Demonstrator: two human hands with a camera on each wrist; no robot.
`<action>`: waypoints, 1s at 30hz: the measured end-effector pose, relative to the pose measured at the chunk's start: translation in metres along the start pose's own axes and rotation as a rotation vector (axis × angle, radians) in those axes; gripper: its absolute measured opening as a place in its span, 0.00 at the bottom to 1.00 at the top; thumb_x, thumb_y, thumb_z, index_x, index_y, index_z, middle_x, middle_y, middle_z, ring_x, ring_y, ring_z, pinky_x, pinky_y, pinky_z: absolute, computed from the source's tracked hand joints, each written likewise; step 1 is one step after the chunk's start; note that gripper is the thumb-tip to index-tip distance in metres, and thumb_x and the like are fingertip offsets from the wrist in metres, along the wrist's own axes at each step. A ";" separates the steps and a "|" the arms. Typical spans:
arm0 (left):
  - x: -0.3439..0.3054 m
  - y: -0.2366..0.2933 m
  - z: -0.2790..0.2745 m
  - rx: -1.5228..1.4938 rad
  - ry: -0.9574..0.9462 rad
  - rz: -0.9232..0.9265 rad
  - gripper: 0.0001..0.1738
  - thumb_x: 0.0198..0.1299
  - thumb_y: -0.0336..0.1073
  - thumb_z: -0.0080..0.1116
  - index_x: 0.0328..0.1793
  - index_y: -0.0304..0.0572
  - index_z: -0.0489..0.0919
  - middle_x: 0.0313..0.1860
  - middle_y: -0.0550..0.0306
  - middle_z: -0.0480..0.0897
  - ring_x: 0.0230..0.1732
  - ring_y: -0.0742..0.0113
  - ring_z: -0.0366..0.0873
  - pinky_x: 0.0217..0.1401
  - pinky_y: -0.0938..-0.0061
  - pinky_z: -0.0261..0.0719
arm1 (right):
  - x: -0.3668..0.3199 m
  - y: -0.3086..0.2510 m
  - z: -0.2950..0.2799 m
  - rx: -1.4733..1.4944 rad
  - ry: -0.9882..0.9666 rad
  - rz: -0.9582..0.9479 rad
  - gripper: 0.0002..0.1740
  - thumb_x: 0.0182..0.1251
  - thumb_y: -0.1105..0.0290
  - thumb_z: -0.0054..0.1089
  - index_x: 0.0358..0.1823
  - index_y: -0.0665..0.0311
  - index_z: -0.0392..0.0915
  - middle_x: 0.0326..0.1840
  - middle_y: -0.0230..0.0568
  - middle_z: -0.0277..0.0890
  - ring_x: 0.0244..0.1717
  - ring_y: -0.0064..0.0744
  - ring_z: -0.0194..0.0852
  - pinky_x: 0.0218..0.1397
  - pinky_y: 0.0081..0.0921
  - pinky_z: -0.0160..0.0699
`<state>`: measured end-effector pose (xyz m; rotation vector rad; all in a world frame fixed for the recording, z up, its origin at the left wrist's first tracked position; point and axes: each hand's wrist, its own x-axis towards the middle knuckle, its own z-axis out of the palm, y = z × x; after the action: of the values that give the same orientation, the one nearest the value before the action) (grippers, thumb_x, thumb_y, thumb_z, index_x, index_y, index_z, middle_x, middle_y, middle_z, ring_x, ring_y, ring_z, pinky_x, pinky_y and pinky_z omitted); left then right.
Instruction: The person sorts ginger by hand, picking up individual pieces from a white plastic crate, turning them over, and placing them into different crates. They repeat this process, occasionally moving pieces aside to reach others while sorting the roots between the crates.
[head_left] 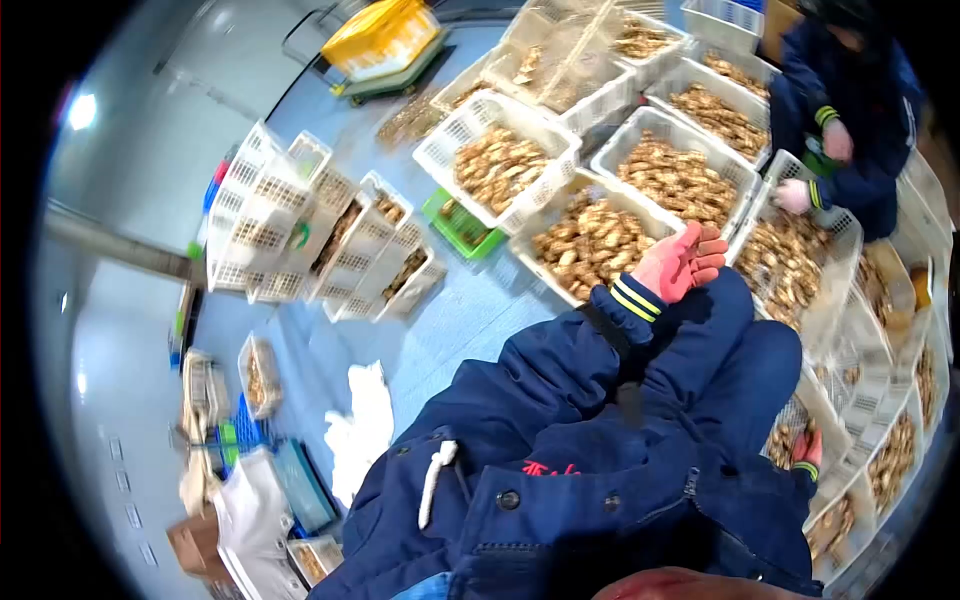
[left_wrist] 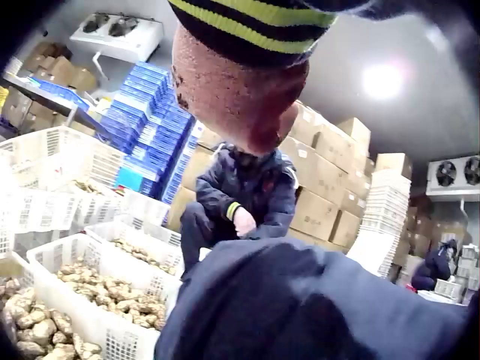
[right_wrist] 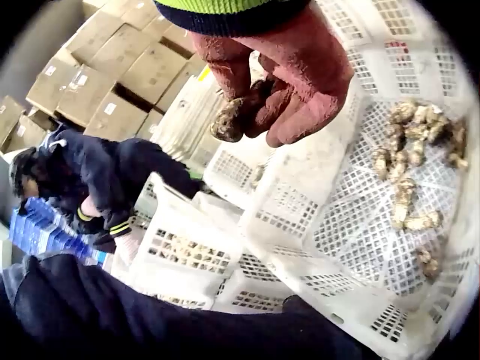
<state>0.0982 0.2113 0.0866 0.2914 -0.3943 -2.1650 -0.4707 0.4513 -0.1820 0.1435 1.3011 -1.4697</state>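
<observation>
My left hand (head_left: 684,262) is palm up with its fingers loosely bent, holding nothing. In the head view it overlaps my knee, beside a white crate (head_left: 548,268) heaped with knobbly brown roots (head_left: 592,242). The left wrist view shows only the near part of the hand, its fingers hidden. My right hand (right_wrist: 292,82), in a reddish glove, pinches a dark, soil-stained root (right_wrist: 229,121) between thumb and fingers. It is over the edge of a white mesh-bottomed crate (right_wrist: 330,225), where several short roots (right_wrist: 405,150) lie scattered.
Another person (head_left: 850,110) sits at the far right, one hand at a crate of roots (head_left: 785,255). More white crates ring my legs. Stacked crates (head_left: 265,220), a green crate (head_left: 462,225) and a yellow-covered box on a cart (head_left: 380,40) stand on the blue floor.
</observation>
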 end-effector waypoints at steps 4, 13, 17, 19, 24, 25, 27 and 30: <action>-0.061 0.047 -0.047 -0.174 0.195 0.187 0.19 0.65 0.44 0.42 0.52 0.36 0.71 0.43 0.51 0.79 0.40 0.63 0.78 0.41 0.72 0.77 | -0.014 -0.019 0.024 -0.114 0.092 0.069 0.14 0.55 0.63 0.60 0.40 0.60 0.70 0.38 0.35 0.68 0.38 0.30 0.68 0.41 0.24 0.72; -0.103 0.046 -0.094 -0.345 0.250 0.347 0.18 0.66 0.43 0.39 0.50 0.38 0.73 0.41 0.53 0.80 0.39 0.60 0.79 0.39 0.69 0.79 | 0.035 -0.085 0.067 -0.125 -0.082 -0.062 0.16 0.62 0.60 0.53 0.48 0.58 0.74 0.50 0.37 0.74 0.53 0.32 0.69 0.55 0.27 0.69; -0.101 0.041 -0.093 -0.414 0.198 0.304 0.19 0.66 0.44 0.39 0.50 0.38 0.73 0.41 0.53 0.80 0.39 0.59 0.79 0.40 0.69 0.79 | 0.014 -0.095 0.107 0.037 0.045 -0.312 0.22 0.61 0.68 0.54 0.56 0.66 0.66 0.58 0.48 0.66 0.61 0.40 0.60 0.66 0.32 0.57; -0.100 0.037 -0.095 -0.408 0.189 0.291 0.19 0.66 0.44 0.38 0.51 0.37 0.73 0.42 0.52 0.80 0.39 0.59 0.79 0.40 0.69 0.80 | 0.009 -0.100 0.110 0.188 -0.121 -0.377 0.23 0.61 0.72 0.53 0.58 0.66 0.64 0.59 0.49 0.64 0.62 0.44 0.59 0.67 0.36 0.55; -0.094 0.029 -0.102 -0.398 0.233 0.274 0.18 0.66 0.43 0.40 0.51 0.37 0.72 0.41 0.54 0.79 0.39 0.61 0.79 0.41 0.69 0.79 | 0.056 -0.141 0.058 0.404 -0.305 -0.357 0.20 0.61 0.76 0.51 0.57 0.67 0.67 0.60 0.49 0.63 0.62 0.44 0.59 0.67 0.38 0.54; -0.093 0.029 -0.102 -0.400 0.237 0.268 0.18 0.66 0.43 0.40 0.51 0.37 0.72 0.41 0.54 0.79 0.40 0.61 0.78 0.41 0.69 0.79 | 0.067 -0.146 0.048 0.366 -0.308 -0.343 0.21 0.61 0.76 0.50 0.57 0.66 0.66 0.61 0.48 0.63 0.62 0.43 0.59 0.67 0.38 0.55; -0.094 0.029 -0.102 -0.383 0.229 0.283 0.18 0.66 0.44 0.41 0.51 0.37 0.72 0.42 0.54 0.79 0.40 0.62 0.78 0.41 0.69 0.78 | 0.066 -0.144 0.051 0.325 -0.303 -0.328 0.21 0.62 0.76 0.50 0.58 0.66 0.65 0.61 0.48 0.63 0.62 0.43 0.58 0.67 0.38 0.55; -0.091 0.026 -0.114 -0.415 0.212 0.257 0.19 0.66 0.44 0.41 0.53 0.38 0.72 0.43 0.54 0.79 0.40 0.61 0.78 0.42 0.69 0.78 | 0.044 -0.119 0.078 0.095 -0.320 -0.435 0.24 0.63 0.73 0.50 0.61 0.63 0.61 0.63 0.47 0.61 0.62 0.43 0.59 0.67 0.37 0.56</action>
<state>0.2095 0.2514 -0.0031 0.2185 0.1339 -1.8850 -0.5363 0.3393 -0.1086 -0.3221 1.0381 -1.8343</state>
